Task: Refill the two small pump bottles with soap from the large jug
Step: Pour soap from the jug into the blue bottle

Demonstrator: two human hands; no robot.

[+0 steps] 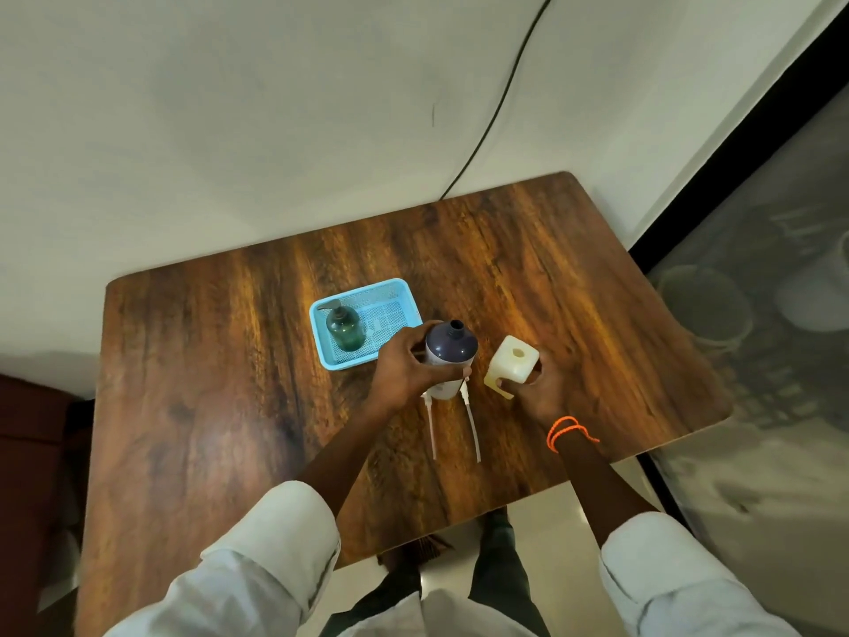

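hands [406,365] on bottle [448,356], jug [511,367]

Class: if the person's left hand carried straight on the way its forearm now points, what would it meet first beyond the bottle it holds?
Probably the blue basket, just beyond the left hand; depth is unclear.

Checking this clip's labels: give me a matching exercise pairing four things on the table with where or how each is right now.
Things:
1. green pump bottle
2. dark open-necked bottle
3. pale jug
4. two pump tubes

States:
A. lying flat on the wooden table, near the person
B. gripped by the left hand
C. standing in the blue basket, pump on
D. held by the right hand, cap off

Pairs: 1-C, 2-B, 3-D, 4-A
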